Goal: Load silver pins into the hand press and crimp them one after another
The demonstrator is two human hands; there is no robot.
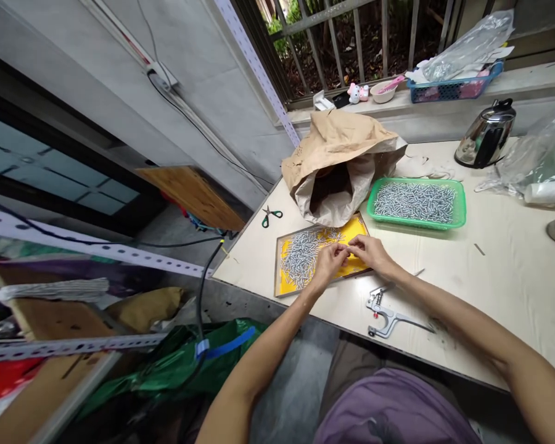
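Over a shallow tray with a yellow bottom [355, 229], my left hand [332, 262] and my right hand [371, 251] meet fingertip to fingertip. Both are closed in a pinch; whatever sits between the fingers is too small to make out. A heap of small, slim silvery metal pieces [300, 258] covers the tray's left part, close to my left hand. More of the same kind of pieces [416, 202] fill a green plastic basket [460, 206] beyond my right hand. Below my right forearm lies a grey metal hand-press plier [391, 322].
Behind the tray slumps an open brown paper sack [346, 139]. Green-handled scissors [271, 215] lie near the table's left edge. A steel kettle [485, 134] and clear plastic bags [536, 154] stand at the back right. A blue basket [456, 90] rests on the windowsill.
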